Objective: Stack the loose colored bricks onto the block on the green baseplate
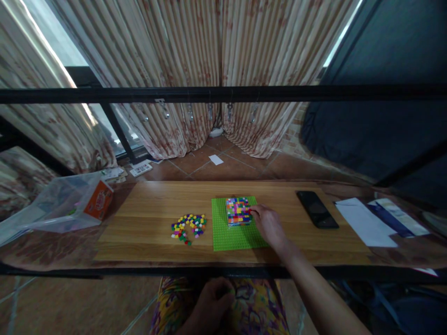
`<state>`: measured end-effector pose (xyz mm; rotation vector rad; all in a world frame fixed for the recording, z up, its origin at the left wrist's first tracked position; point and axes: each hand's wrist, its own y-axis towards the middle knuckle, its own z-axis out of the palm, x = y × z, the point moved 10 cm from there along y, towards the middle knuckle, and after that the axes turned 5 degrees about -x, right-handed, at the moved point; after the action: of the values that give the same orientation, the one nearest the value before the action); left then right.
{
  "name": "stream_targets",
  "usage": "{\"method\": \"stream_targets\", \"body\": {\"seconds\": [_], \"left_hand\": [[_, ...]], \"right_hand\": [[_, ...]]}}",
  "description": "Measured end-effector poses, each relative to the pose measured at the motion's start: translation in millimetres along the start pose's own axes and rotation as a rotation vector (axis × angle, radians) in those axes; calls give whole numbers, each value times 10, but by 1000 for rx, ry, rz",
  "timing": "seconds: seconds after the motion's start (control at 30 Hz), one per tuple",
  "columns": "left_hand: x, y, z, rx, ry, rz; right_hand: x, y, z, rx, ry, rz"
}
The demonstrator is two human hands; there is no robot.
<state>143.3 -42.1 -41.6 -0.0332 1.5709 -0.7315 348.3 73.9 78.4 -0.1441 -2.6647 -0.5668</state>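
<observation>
A block of many small coloured toy bricks [238,212] stands on the green studded baseplate [223,239]. At its right side my right hand [269,225] is closed in a pinch, with a small red brick [249,211] showing at the fingertips. I cannot tell whether that brick touches the block. My left hand [216,298] lies on my lap below the table edge, its fingers curled; what is inside them, if anything, is hidden. Left of the baseplate, loose small bricks [189,218] lie in a curved heap on the wooden board.
A black phone [317,209] lies on the right of the wooden board [150,200], with white paper [363,221] beyond it. On the left is a clear plastic bag [66,211] with an orange label. A dark metal bar [195,95] runs across behind the table.
</observation>
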Motion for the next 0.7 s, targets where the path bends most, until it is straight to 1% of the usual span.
{"method": "stream_targets", "body": {"seconds": [0.13, 0.27, 0.4, 0.53, 0.63, 0.7], "left_hand": [[20, -13, 6, 4, -18, -9], [61, -32, -5, -12, -39, -40], [91, -1, -42, -34, 0, -17], [160, 54, -34, -15, 34, -2], [241, 80, -35, -22, 12, -30], [288, 89, -29, -23, -2, -53]], "right_hand": [[-18, -26, -13, -24, 60, 9], [-95, -70, -19, -55, 145, 56], [-190, -104, -6, -87, 266, 133], [-281, -123, 19, -120, 347, 213], [-359, -143, 72, -129, 420, 264], [-445, -167, 129, -135, 504, 331]]}}
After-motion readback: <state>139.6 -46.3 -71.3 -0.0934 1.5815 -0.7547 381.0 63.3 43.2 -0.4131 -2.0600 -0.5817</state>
